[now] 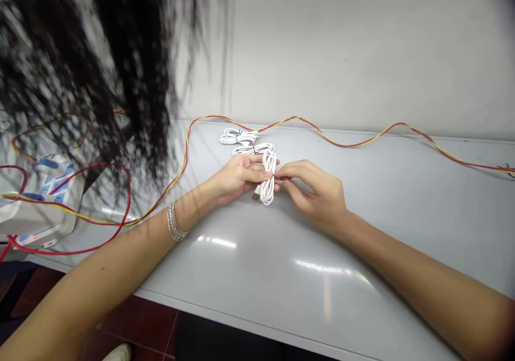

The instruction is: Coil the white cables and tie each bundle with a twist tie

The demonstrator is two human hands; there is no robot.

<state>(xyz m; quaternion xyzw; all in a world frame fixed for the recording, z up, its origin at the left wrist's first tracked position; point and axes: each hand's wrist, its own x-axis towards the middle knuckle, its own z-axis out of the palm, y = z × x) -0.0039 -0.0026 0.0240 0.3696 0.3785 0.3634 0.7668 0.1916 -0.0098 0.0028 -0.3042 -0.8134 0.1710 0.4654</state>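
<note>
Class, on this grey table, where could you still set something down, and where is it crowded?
Free: the grey tabletop in front of the left hand and right hand; and right of the right hand, below the red-and-yellow wire. Crowded: around the coiled white cable, two more white coils behind it, and the left end, where wire crosses a white box.

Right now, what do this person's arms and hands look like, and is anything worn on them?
Both forearms are bare, with no sleeves in view. Neither the left hand nor the right hand wears a glove. A silver, multi-strand chain bracelet circles the left wrist; the right wrist shows no jewellery.
</note>
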